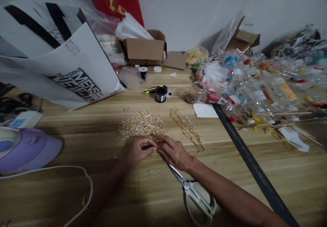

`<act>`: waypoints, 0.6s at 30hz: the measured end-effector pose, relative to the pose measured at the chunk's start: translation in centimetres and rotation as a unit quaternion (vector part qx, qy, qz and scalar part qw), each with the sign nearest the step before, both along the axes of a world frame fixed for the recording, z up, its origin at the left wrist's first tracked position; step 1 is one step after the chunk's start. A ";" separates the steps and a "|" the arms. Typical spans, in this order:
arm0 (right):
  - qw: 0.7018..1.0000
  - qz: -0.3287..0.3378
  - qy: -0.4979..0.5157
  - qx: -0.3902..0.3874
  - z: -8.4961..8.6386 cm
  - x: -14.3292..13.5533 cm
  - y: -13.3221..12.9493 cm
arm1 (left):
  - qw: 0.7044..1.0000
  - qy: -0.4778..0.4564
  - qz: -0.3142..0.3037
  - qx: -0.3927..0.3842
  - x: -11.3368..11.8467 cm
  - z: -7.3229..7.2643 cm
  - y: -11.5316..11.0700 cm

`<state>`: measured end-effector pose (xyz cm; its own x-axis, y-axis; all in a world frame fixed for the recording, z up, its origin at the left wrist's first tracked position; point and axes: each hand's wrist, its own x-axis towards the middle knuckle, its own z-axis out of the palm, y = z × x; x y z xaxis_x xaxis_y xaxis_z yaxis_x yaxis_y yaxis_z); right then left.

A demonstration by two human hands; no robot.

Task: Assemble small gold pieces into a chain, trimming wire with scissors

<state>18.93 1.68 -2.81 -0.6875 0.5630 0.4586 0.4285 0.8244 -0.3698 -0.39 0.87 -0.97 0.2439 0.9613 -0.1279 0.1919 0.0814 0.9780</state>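
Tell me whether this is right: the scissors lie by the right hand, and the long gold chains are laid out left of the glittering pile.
Not quite: the head view shows the long gold chains right of the glittering pile. The scissors do lie by the right hand.

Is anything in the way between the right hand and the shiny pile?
No, nothing visible stands between the right hand and the pile. The left hand is alongside; the scissors lie nearer the person, away from the pile.

Chain pile [141, 124] gold, silver; scissors handles [200, 201] pale green; tabletop [99, 135] streaked
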 end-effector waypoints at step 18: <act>0.998 0.064 -0.003 -0.001 0.2 -0.1 0.1 | 0.997 0.020 -0.051 -0.054 -0.3 0.2 -0.1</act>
